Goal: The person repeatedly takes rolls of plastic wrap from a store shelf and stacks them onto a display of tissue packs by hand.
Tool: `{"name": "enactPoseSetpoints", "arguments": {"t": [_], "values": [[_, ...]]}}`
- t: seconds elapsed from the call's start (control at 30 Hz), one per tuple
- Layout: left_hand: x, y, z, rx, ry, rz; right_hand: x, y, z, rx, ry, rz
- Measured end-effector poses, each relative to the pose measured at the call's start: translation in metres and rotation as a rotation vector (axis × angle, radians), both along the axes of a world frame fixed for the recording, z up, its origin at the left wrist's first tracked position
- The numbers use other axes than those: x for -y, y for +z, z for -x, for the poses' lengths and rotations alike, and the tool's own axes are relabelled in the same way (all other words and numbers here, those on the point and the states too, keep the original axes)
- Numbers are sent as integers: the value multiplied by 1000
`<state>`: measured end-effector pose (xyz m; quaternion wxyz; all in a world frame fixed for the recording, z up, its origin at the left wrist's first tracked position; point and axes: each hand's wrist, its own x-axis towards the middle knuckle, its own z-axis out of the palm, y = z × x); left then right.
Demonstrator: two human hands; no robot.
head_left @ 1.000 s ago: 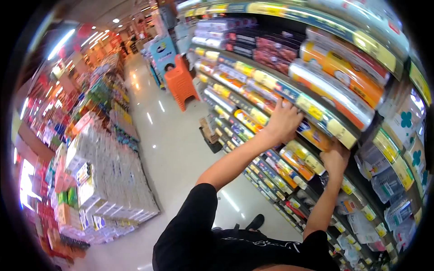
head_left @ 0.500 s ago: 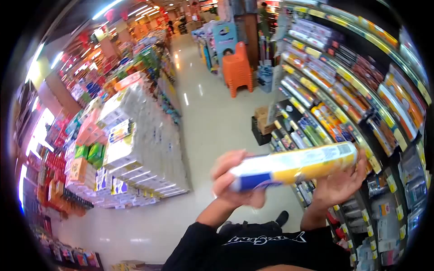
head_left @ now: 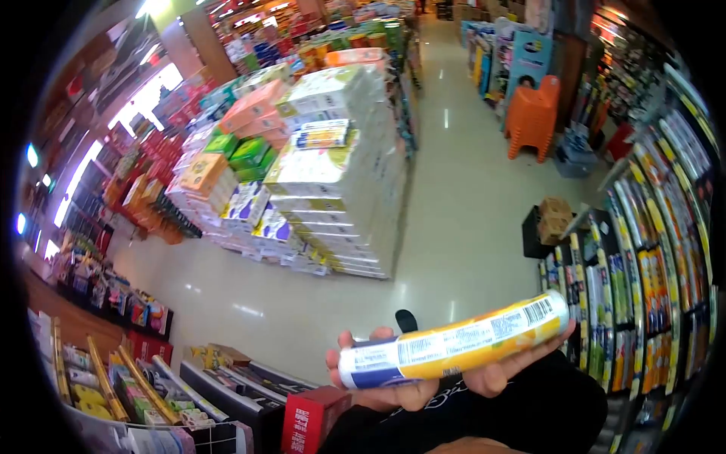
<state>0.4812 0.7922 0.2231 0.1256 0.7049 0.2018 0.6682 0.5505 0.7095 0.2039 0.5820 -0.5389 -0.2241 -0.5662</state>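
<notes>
— What is shown in the hands in the head view?
— A long wrapped roll, printed in yellow, white and blue, is held level with the person's waist, in front of the black shirt.

— How is it gripped?
— Its blue-marked end is grasped by the left hand, with fingertips seen beyond the far side and the thumb along the near side. The other end is supported from beneath by the partly open right hand. Much of both palms is hidden by the roll.

— And how is it turned?
— It is tilted slightly, the right end shown higher in the view, and a barcode is displayed near that end.

— What is seen around it?
— A red box is placed near the left hand, low in the view. Well apart, white packages are stacked on the floor. Orange stools are nested farther up the aisle, and tall shelves are filled with packaged goods at the right.
</notes>
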Motion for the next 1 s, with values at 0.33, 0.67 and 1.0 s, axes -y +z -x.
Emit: {"name": "enactPoseSetpoints", "arguments": {"t": [0.33, 0.67, 1.0], "values": [[-148, -15, -93, 365, -310, 371, -170, -17, -90, -55, 722, -336], [-318, -4, -193, 180, -543, 425, -332, -10, -164, -338, 936, -652], [-449, -79, -291, 319, -602, 1039, -450, -85, -270, -830, 1021, -389]]}}
